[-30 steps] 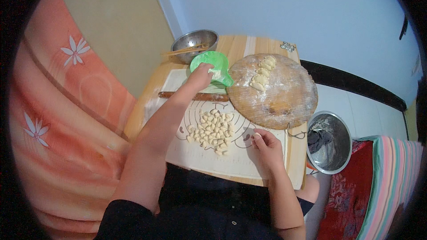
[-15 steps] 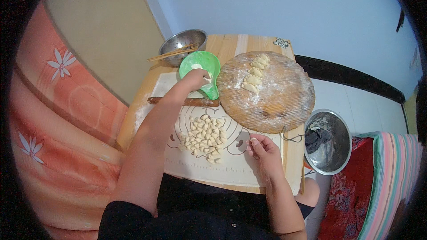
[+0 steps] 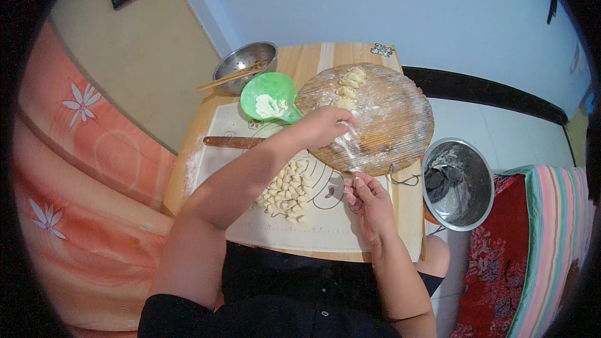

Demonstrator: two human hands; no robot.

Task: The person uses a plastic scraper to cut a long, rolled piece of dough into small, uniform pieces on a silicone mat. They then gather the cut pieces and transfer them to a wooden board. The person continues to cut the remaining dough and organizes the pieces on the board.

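My left hand (image 3: 327, 126) reaches across the mat to the near left part of a round ridged board (image 3: 400, 112). Its fingers are closed in a pinch, and white flour (image 3: 346, 145) streaks down below them onto the board. At the board's near edge, my right hand (image 3: 370, 205) pinches a small pale piece of dough (image 3: 356, 171) between thumb and fingers. A pile of small dough pieces (image 3: 289, 191) lies on the white mat (image 3: 250, 228), partly behind my left forearm. Several folded dumplings (image 3: 349, 92) stand in a row on the board. More flour fills a green scoop (image 3: 251, 91).
A brown rolling pin (image 3: 228, 142) lies on the mat under my left forearm. Chopsticks (image 3: 233, 77) rest across a metal bowl (image 3: 266, 56) at the back left of the table. Right of the table is a large metal basin (image 3: 481, 197) with something dark inside.
My left hand has left the green scoop and moved right over the round board, with flour dropping from it. My right hand has shifted slightly, still pinching the dough piece.
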